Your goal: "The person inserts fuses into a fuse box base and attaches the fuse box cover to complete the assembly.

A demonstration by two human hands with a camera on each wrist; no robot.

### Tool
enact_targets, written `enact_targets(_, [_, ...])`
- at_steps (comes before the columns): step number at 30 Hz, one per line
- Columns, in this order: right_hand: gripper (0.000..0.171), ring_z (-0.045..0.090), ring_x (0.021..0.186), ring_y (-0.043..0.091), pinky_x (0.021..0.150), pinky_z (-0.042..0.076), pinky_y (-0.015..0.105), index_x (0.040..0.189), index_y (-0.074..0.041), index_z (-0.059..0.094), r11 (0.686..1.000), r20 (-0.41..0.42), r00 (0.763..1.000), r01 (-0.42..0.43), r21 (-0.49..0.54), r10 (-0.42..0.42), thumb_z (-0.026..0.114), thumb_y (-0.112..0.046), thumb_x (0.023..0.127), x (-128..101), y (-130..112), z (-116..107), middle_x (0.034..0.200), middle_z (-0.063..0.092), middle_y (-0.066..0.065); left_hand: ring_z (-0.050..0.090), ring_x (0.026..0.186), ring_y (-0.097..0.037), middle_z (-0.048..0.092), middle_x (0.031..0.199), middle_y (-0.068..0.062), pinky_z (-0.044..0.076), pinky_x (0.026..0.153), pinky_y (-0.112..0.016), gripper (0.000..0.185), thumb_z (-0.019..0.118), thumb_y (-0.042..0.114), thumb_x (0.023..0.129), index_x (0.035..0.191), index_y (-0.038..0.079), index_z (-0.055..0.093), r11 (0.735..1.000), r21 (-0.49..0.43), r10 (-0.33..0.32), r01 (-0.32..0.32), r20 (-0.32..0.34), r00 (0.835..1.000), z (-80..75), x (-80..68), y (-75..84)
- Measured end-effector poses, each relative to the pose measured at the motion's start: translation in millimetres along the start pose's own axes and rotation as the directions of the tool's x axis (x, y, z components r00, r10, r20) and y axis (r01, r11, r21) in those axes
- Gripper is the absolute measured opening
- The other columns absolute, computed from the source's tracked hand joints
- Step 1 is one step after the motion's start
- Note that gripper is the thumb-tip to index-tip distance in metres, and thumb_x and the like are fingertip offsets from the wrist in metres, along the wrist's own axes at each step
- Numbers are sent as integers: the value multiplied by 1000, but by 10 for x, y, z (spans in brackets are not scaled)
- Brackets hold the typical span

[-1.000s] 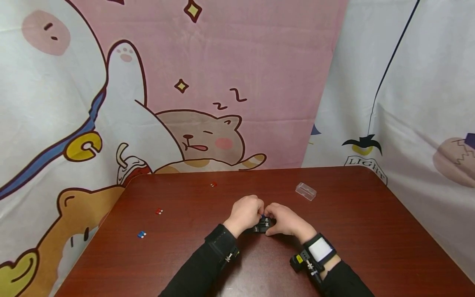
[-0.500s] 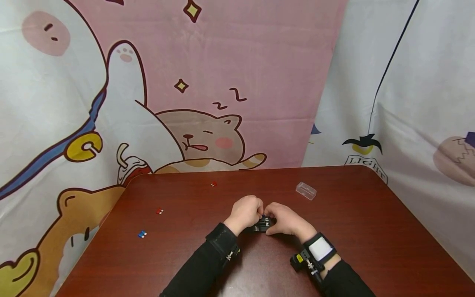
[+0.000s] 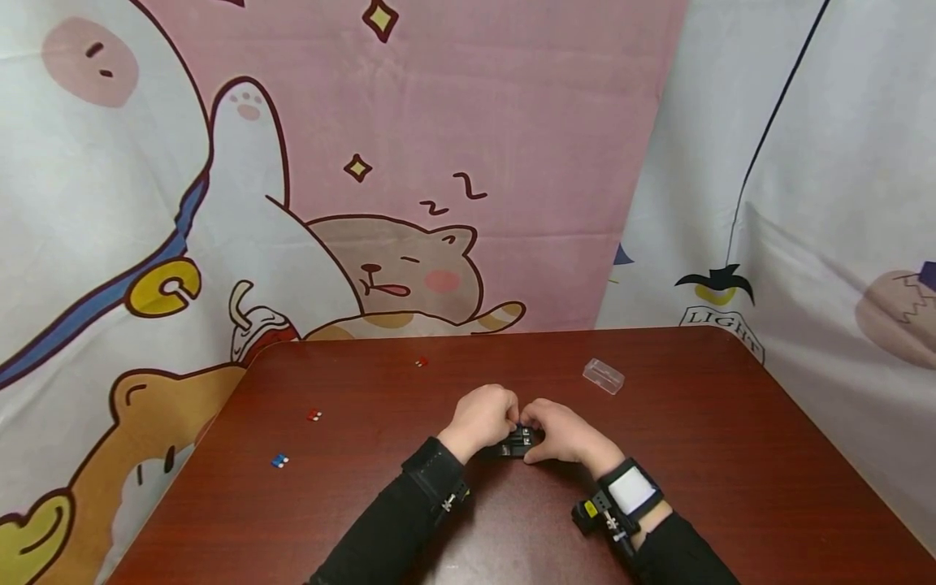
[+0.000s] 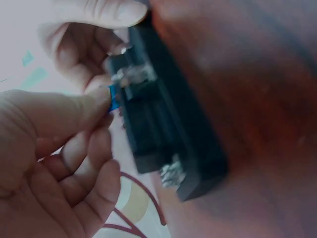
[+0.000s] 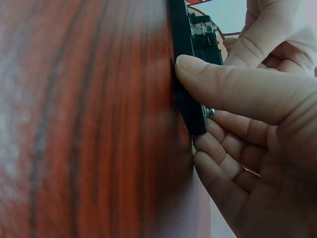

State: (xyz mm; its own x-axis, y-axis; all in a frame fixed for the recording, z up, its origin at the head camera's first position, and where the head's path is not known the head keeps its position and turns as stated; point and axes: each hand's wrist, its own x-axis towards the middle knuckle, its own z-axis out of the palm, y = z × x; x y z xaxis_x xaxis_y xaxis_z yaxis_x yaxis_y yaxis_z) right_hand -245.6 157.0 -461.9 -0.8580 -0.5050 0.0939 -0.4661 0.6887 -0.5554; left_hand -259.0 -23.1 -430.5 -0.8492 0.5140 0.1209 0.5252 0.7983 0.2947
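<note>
black fuse holder point(image 3: 517, 443), blue fuse point(image 4: 114, 97) pinched

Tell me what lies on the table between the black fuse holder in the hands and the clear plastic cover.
Nothing: in the head view only bare table separates the black fuse holder from the clear plastic cover.

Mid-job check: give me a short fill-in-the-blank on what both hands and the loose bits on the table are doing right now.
1. The left hand pinches a small ____ fuse against the black fuse holder.
2. The right hand presses its ____ on the holder's edge.
3. A clear plastic cover lies on the table, to the ____ of the hands.
4. Loose on the table lie two red fuses and ____ blue fuse.

Missing words: blue; thumb; right; one
</note>
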Motion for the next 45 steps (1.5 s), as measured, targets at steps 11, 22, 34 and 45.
enact_targets(11, [40,54,85,16,79,47,38,95,-13,65,1000,19,1000,-15,-9,15,92,-16,66,2,-8,-7,92,57,-2,57,70,-8,65,79,9,48,64,-28,6,77,17,87,82,19,74,999,-47,-7,5,-59,998,-231,150,-467])
enact_targets(22, [40,55,88,18,82,48,42,96,-13,64,999,29,999,-43,-1,43,92,-16,67,1,-21,14,94,57,-2,60,74,-16,67,83,2,51,65,-35,10,74,11,87,79,17,74,974,12,-220,227,-196,956,-216,227,-965])
enact_targets(34, [40,55,89,17,83,48,42,98,-13,65,998,28,998,-57,-6,57,92,-16,68,2,-35,-19,95,58,-2,60,89,-29,69,90,-6,53,73,-45,4,76,12,86,88,15,79,922,188,-267,339,-324,908,-176,298,-1330])
enact_targets(45, [40,56,90,19,82,48,42,101,-12,65,999,37,998,-42,6,42,91,-15,69,-4,-37,-28,98,58,-2,58,94,-30,66,92,-6,53,76,-46,4,76,15,87,87,12,79,896,195,-328,398,-312,892,-195,322,-1468])
